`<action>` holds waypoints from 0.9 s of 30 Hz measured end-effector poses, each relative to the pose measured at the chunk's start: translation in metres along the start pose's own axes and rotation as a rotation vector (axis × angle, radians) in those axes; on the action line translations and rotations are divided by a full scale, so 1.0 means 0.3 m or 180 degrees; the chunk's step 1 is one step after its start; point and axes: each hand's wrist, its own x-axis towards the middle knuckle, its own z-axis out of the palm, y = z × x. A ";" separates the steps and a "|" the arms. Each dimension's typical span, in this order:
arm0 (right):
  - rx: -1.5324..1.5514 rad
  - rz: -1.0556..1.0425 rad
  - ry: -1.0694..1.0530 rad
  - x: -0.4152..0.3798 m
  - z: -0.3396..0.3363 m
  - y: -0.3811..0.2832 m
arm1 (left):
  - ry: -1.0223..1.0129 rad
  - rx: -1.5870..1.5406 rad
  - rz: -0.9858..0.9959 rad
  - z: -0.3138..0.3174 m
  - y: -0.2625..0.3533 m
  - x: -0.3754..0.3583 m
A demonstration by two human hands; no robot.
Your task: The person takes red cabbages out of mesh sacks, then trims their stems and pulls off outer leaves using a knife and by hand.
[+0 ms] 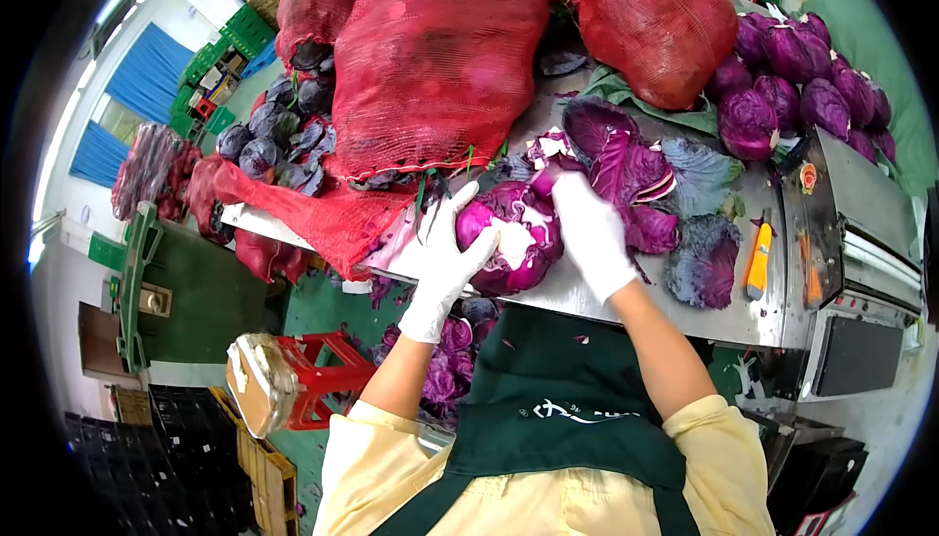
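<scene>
Red cabbage (509, 243) sat right at the near edge of the steel table (724, 316), cradled between two white-gloved hands. Left hand (442, 247) was cupped against the head's left side, fingers spread and curled over its top, thumb pressed along the pale cut stem end. Right hand (590, 233) came in from the other side, fingers drawn together and closed on a purple outer leaf at the top right of the head, pinching it rather than lying flat. Both hands were touching the cabbage, and it rested on the tabletop just in front of the person's green apron (567, 419).

Just beyond the right hand, loose outer leaves (636, 179) lay in a heap, dark purple and blue-green, spreading toward the right. An orange-handled knife (758, 262) lay on the table near those leaves, apart from both hands. Behind the cabbage, a big red mesh sack (430, 57) bulged with more heads, its open mouth spilling toward the left hand, and a second red sack (650, 22) sat beside it. A pile of trimmed cabbages (792, 76) was stacked at the far right of the table. Purple scraps (445, 375) were on the floor below the table's edge, beside a red stool (328, 375).
</scene>
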 end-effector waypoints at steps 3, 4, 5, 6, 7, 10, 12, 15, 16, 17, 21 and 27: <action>-0.0798 0.0252 -0.0772 0.097 0.001 0.136 | -0.0001 0.0488 0.0473 -0.013 0.004 -0.027; -0.0699 0.0121 -0.0805 0.113 -0.004 0.147 | 0.0001 0.0498 0.0485 -0.008 0.007 -0.026; -0.0607 -0.0008 -0.0867 0.115 -0.004 0.155 | 0.0103 -0.0171 0.0298 -0.004 0.010 -0.042; -0.0653 0.0090 -0.1034 0.125 -0.012 0.157 | 0.0196 -0.0847 0.0129 0.002 0.008 -0.043; -0.0237 0.0249 -0.0797 0.075 -0.042 0.102 | 0.0303 -0.0753 0.0252 0.001 0.011 -0.039; 0.0478 0.0409 -0.0688 -0.029 -0.098 0.023 | 0.0428 0.0749 0.0278 0.004 0.032 -0.062; 0.1151 0.0969 -0.1071 -0.125 -0.133 -0.073 | 0.0935 0.0316 0.0276 0.074 0.025 -0.075; 0.0360 -0.0321 -0.0099 -0.221 -0.065 -0.079 | 0.0940 -0.0006 0.0061 0.096 0.074 -0.072; 0.0355 -0.0286 -0.0075 -0.217 -0.066 -0.087 | 0.0903 0.0030 0.0059 0.097 0.079 -0.074; 0.0054 -0.0512 -0.0053 -0.199 -0.074 -0.100 | 0.0852 0.0029 0.0097 0.097 0.078 -0.073; -0.0102 -0.0969 -0.0547 -0.060 -0.037 -0.074 | 0.0662 -0.0225 0.0281 0.079 0.033 -0.077; -0.1159 -0.1100 -0.0018 0.246 0.095 0.044 | 0.0361 -0.0238 0.0505 0.042 0.023 -0.111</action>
